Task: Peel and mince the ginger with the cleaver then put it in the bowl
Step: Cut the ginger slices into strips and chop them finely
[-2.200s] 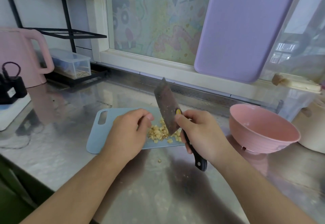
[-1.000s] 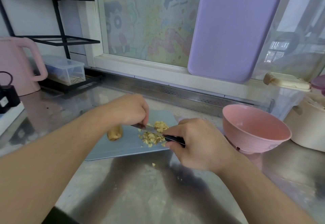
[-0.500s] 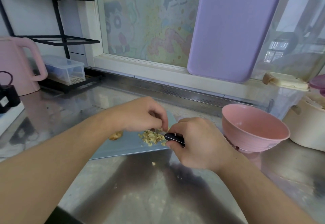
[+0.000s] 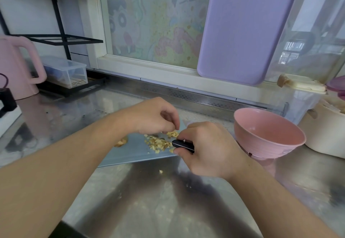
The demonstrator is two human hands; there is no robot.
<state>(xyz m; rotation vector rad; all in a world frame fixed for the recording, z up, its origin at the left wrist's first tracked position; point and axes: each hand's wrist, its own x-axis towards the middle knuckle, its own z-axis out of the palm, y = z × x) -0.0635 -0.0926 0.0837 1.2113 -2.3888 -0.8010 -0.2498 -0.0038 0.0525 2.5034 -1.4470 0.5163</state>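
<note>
A pile of chopped ginger (image 4: pixel 159 142) lies on the pale blue cutting board (image 4: pixel 130 153) at the middle of the steel counter. My right hand (image 4: pixel 207 148) grips the cleaver's black handle (image 4: pixel 183 145); the blade runs left through the pile and is mostly hidden under my left hand. My left hand (image 4: pixel 155 116) hovers with curled fingertips over the blade's spine, and I cannot tell if they touch it. A larger ginger scrap (image 4: pixel 121 142) lies on the board to the left. The pink bowl (image 4: pixel 268 133) stands to the right, with nothing in it that I can see.
A pink kettle (image 4: pixel 16 65) and a clear plastic box (image 4: pixel 65 71) under a black rack stand at the back left. A purple board (image 4: pixel 246 28) leans on the window. A cream pot (image 4: pixel 324 127) stands at the far right. Ginger bits (image 4: pixel 161 171) lie on the counter.
The cleaver came down from upright to lie across the pile. My left hand moved from the pile's left side to above the blade, uncovering the ginger scrap.
</note>
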